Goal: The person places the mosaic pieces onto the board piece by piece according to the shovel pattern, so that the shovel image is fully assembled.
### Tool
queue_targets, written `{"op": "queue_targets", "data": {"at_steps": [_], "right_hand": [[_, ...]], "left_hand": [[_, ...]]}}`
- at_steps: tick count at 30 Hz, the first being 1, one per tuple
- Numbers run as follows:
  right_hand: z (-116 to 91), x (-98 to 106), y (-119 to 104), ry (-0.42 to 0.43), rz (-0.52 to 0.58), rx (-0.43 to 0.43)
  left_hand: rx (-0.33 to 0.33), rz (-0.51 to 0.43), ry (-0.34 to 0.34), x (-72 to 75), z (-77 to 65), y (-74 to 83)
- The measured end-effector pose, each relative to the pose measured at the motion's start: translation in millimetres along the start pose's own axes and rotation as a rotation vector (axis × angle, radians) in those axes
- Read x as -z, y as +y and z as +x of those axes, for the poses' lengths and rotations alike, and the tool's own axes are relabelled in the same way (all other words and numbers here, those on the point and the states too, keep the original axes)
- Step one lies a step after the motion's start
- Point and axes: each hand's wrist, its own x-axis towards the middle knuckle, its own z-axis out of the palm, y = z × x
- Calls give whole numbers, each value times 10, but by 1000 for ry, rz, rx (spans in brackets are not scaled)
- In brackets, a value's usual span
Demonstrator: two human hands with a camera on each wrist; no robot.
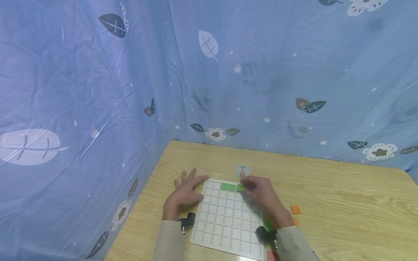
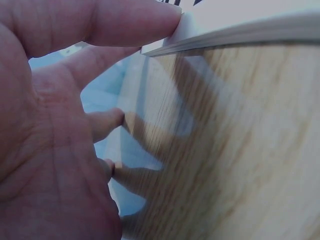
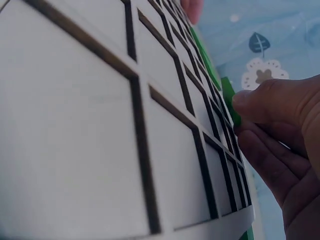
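Note:
A white grid board (image 1: pixel 225 217) lies flat on the table, divided into square cells by raised lines. Two green tiles (image 1: pixel 228 186) sit side by side in its far row. My right hand (image 1: pixel 259 192) pinches another green tile (image 3: pixel 230 100) between thumb and fingers, right at the far row, just right of those two. At the board's far left corner, my left hand (image 1: pixel 185 194) has its fingers spread. The left thumb (image 2: pixel 140 22) rests against the board's edge in the left wrist view, while the other fingers reach over the table.
Just beyond the board lies a small picture card (image 1: pixel 242 171) with a grid pattern. Orange tiles (image 1: pixel 295 210) lie to the right of the board, with a green tile (image 1: pixel 267 226) and a red tile (image 1: pixel 271 256) partly hidden near my right wrist. A blue patterned curtain (image 1: pixel 261 90) borders the table (image 1: pixel 352 195).

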Motion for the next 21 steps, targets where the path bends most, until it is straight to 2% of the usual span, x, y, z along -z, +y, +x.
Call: {"op": "queue_targets", "data": {"at_steps": [6, 13, 21], "right_hand": [[5, -33, -9, 0, -23, 1], [5, -68, -25, 15, -88, 41], [15, -88, -20, 33, -112, 68]], "left_hand": [[6, 0, 1, 3, 0, 8], [13, 9, -2, -4, 9, 7], [16, 13, -5, -3, 16, 3]]}}
